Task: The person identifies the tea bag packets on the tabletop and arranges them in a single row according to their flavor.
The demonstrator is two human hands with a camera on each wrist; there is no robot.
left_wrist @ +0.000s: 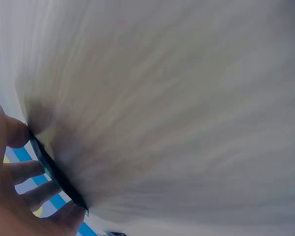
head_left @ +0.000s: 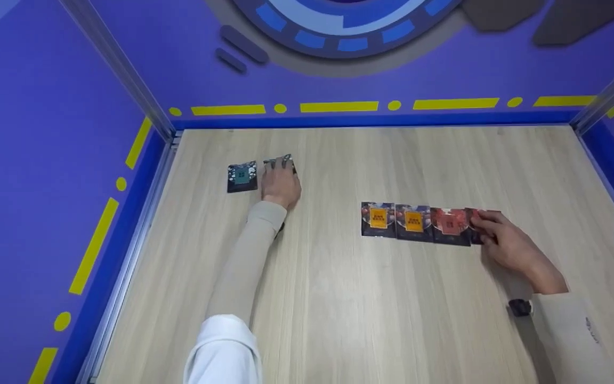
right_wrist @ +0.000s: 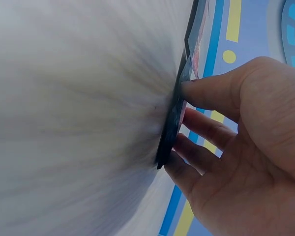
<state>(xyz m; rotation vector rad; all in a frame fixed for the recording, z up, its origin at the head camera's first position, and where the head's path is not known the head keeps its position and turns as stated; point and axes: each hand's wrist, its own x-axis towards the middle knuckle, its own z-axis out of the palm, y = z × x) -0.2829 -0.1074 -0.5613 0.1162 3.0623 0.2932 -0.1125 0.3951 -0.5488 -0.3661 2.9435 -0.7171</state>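
White sleeve (head_left: 224, 352) nearest, 7 o'clock from mid-view. Left hand (head_left: 281, 184), fingers apart, rests on a dark packet (head_left: 288, 159) around 10; right hand (head_left: 512, 248), fingers apart too, touches the red end packet (head_left: 476, 236) near 3, probably squaring up the row.

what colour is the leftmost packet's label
The label is dark teal, best seen in the head view.

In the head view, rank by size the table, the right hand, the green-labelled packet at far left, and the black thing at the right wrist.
1. Table
2. Right hand
3. Green-labelled packet
4. Black thing at the right wrist
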